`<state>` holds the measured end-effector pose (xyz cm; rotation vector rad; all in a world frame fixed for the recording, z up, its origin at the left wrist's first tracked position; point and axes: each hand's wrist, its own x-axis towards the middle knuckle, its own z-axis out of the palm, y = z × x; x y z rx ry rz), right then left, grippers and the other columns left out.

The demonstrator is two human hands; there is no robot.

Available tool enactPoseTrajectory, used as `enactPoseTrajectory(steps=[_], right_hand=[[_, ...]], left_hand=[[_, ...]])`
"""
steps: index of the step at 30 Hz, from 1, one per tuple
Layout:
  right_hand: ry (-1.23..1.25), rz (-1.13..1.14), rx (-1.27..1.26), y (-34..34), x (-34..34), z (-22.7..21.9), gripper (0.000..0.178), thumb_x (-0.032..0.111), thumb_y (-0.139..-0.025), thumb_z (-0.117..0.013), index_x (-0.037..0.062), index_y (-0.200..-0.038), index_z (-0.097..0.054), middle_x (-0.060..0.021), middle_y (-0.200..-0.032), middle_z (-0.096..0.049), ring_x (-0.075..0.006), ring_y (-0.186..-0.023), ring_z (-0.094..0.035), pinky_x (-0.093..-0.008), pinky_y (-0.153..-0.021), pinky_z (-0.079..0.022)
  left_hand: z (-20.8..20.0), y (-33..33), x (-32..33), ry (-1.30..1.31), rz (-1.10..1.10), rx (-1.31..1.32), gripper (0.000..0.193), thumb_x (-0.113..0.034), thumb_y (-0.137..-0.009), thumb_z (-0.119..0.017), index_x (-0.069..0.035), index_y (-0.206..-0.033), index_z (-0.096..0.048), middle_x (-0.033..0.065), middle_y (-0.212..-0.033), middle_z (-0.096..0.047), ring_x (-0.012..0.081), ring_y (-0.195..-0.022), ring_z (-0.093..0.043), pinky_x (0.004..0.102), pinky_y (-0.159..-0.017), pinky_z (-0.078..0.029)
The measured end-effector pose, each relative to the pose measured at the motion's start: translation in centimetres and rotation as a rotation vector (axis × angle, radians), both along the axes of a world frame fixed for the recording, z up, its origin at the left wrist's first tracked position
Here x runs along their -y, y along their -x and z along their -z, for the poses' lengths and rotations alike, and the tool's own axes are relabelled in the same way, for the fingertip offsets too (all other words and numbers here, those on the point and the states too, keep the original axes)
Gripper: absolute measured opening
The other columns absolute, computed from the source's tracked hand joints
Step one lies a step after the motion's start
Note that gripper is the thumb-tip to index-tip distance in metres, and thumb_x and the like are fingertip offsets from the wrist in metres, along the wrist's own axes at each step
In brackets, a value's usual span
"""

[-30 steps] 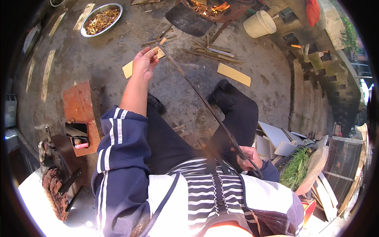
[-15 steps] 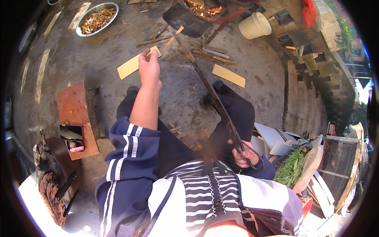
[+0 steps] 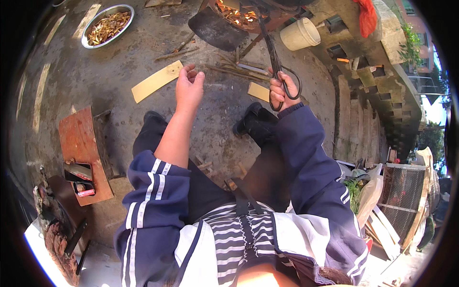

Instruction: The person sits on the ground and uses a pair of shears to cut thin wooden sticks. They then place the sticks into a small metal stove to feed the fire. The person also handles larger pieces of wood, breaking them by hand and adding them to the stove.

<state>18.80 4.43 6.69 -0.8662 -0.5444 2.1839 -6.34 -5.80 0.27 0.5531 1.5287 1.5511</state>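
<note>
My right hand [image 3: 283, 90] is wrapped round the looped handles of long dark fire tongs [image 3: 272, 52]. The tongs reach away from me to the burning fire [image 3: 239, 16] in a rusty stove at the top; their tips are hard to make out there. In mid-air hangs my left hand [image 3: 190, 91], fingers loosely bent and thumb apart, with nothing in it. Just beyond it on the floor lies a pale yellow board [image 3: 155, 82]. A second yellow board [image 3: 258, 92] is partly covered by my right hand.
Thin sticks [image 3: 234, 69] are scattered before the stove, beside a dark metal plate [image 3: 215, 29]. At far left stands a metal basin [image 3: 85, 40] of brownish pieces. A white bucket [image 3: 299, 34] is right of the stove. Nearer left is a reddish wooden stool [image 3: 79, 134].
My right hand has moved forward from beside my lap, swinging the tongs out to the fire. The small wood strip near their tips no longer shows there. My left hand shifted slightly.
</note>
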Motion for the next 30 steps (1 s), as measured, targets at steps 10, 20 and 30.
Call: enactPoseTrajectory(steps=[10,20,30], right_hand=[[0.018,0.021,-0.065,0.6,-0.3,0.6,0.043,0.02,-0.093,-0.044,-0.0039,-0.129,-0.041,-0.0011,-0.067,-0.035,-0.0078,-0.043,-0.03,-0.0224,-0.033,-0.03],[0.06,-0.014,-0.102,2.0,-1.7,0.8,0.046,0.02,-0.092,-0.043,-0.0059,-0.13,-0.038,-0.0015,-0.068,-0.036,-0.0079,-0.043,-0.03,-0.0226,-0.034,-0.031],[0.11,0.032,0.011,5.2,-7.8,1.4,0.027,0.022,-0.089,-0.056,-0.0002,-0.103,-0.052,0.0027,-0.061,-0.033,-0.0071,-0.042,-0.029,-0.0222,-0.035,-0.028]], left_hand=[[1.7,0.3,-1.3,-0.085,0.056,-0.156,0.045,-0.017,-0.081,-0.064,-0.003,-0.121,-0.05,0.0152,-0.108,-0.058,0.0223,-0.096,-0.057,0.0358,-0.086,-0.046],[1.0,0.6,-1.7,-0.104,0.078,-0.162,0.045,-0.017,-0.08,-0.064,-0.004,-0.121,-0.051,0.0157,-0.108,-0.059,0.0256,-0.099,-0.057,0.0374,-0.087,-0.046],[0.8,1.7,-1.5,-0.091,0.076,-0.12,0.044,-0.016,-0.081,-0.063,-0.005,-0.122,-0.05,0.0144,-0.109,-0.058,0.0249,-0.099,-0.056,0.0374,-0.088,-0.045]])
